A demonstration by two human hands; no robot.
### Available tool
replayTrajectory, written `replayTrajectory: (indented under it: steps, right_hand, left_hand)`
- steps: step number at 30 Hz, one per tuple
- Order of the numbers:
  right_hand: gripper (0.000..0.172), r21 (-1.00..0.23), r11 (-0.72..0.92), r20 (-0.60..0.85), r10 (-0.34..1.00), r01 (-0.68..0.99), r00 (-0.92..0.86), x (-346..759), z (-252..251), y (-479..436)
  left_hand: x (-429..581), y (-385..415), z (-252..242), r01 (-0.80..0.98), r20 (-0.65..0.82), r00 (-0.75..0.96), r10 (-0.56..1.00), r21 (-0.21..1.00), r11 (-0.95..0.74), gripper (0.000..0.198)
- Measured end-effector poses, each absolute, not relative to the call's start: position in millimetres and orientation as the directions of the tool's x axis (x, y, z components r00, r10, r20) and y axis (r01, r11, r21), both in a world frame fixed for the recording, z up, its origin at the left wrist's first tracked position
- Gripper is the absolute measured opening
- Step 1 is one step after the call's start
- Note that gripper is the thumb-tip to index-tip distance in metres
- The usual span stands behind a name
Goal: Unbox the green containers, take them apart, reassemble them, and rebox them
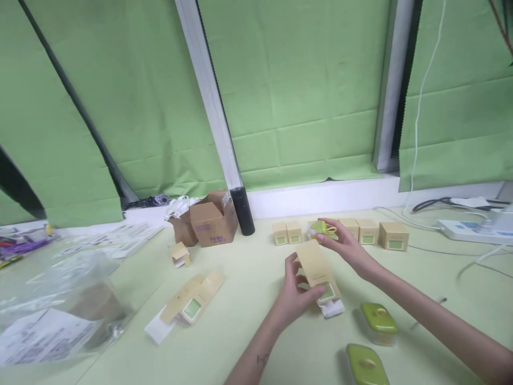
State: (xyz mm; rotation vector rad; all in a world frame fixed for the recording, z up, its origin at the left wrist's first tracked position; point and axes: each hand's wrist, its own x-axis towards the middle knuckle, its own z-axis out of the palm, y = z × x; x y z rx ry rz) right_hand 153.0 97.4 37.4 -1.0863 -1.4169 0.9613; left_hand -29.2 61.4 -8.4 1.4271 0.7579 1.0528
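Observation:
My left hand (300, 291) grips a partly unfolded tan box (316, 264) with a green window, tilted, white paper sticking out at its lower end. Just above the box, my right hand (340, 239) pinches a small green-lidded container (318, 229) with a yellowish cord. Two more green-lidded containers, one (379, 317) below my right forearm and one (366, 364) at the bottom edge, rest on the table. Small closed tan boxes (394, 236) stand in a row behind my hands. A flattened tan box (196, 299) lies left of my left hand, over white paper.
At the back left are an open brown carton (214, 220) and a black cylinder (242, 211). A small open box (180, 254) stands nearby. Plastic bags (68, 310) cover the left side. A white power strip (473, 230) and cables lie at right.

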Motion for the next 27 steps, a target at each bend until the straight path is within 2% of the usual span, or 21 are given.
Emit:
replayTrajectory:
  steps: [3,5,9,12,16,19,24,27]
  right_hand:
    - [0.056,-0.963,0.232,0.217,0.969,0.138,-0.117,153,36,96]
    - [0.049,-0.963,0.214,0.179,0.962,0.162,-0.206,154,36,95]
    - [0.026,-0.953,0.207,0.129,0.937,0.219,-0.326,157,35,95]
    - [0.022,-0.951,0.178,0.078,0.928,0.251,-0.364,159,30,98]
    - [0.034,-0.959,0.094,-0.017,0.923,0.268,-0.384,159,18,103]
    - [0.049,-0.964,0.054,-0.05,0.927,0.262,-0.373,157,13,104]
    - [0.057,-0.956,0.099,0.004,0.946,0.277,-0.325,152,16,100]
    - [0.057,-0.943,0.152,0.051,0.945,0.295,-0.323,149,20,99]
  left_hand:
    - [-28,57,-8,0.031,0.13,0.45,0.884,0.987,-0.161,0.074]
    - [-28,57,-11,0.054,0.11,0.454,0.884,0.987,-0.151,0.071]
    - [-27,63,-23,-0.013,0.11,0.442,0.89,0.993,-0.116,0.069]
    - [-27,68,-29,-0.087,0.094,0.456,0.885,0.994,-0.061,0.075]
    - [-27,70,-26,-0.127,0.051,0.463,0.885,0.992,0.01,0.078]
    - [-26,70,-20,-0.21,0.012,0.419,0.908,0.974,0.084,0.068]
    - [-26,68,-16,-0.368,-0.003,0.357,0.934,0.919,0.144,0.049]
    - [-28,65,-16,-0.39,0.018,0.333,0.943,0.913,0.12,0.049]
